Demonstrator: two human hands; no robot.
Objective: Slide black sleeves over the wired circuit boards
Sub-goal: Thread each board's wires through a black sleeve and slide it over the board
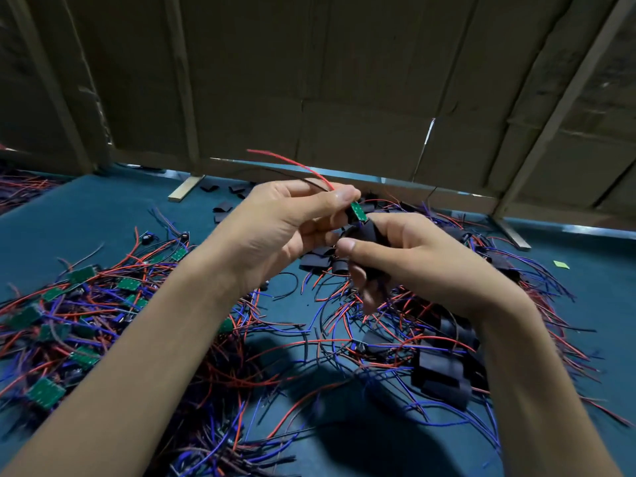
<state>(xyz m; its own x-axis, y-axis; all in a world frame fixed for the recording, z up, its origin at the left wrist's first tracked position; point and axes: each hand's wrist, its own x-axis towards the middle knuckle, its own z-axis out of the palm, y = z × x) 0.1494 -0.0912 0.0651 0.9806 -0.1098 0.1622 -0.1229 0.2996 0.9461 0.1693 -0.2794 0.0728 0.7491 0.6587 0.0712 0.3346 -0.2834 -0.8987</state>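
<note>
My left hand (285, 228) pinches a small green circuit board (358, 211) between thumb and fingers, its red and black wires sticking up and to the left. Right below the board, my right hand (406, 259) grips a black sleeve (363, 232) with thumb and curled fingers. The sleeve's mouth meets the lower end of the board; how far the board is inside is hidden by my fingers.
A heap of bare green boards with red, blue and black wires (79, 315) covers the teal table at left. Sleeved boards and loose black sleeves (444, 370) lie at right and behind my hands. Cardboard panels (344, 80) wall off the back.
</note>
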